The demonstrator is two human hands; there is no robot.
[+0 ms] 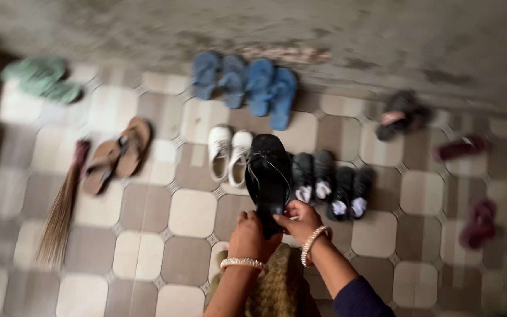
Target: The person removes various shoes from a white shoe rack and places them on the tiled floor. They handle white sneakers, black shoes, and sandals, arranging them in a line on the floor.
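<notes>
- Tiled beige-and-brown floor [192,214] is bearing rows of footwear along a grey wall.
- Left hand [247,235] and right hand [300,220] are both gripping the heel end of a black strappy flat sandal [268,173], raised beside white sneakers [230,152].
- Sandal is probably light, flexible; heel edge suits pinching.

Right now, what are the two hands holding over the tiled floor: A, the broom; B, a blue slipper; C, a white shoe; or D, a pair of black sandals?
D: the left hand and right hand grip the heel end of the black sandals, while the white shoes, blue slippers and broom lie untouched on the floor.
</notes>
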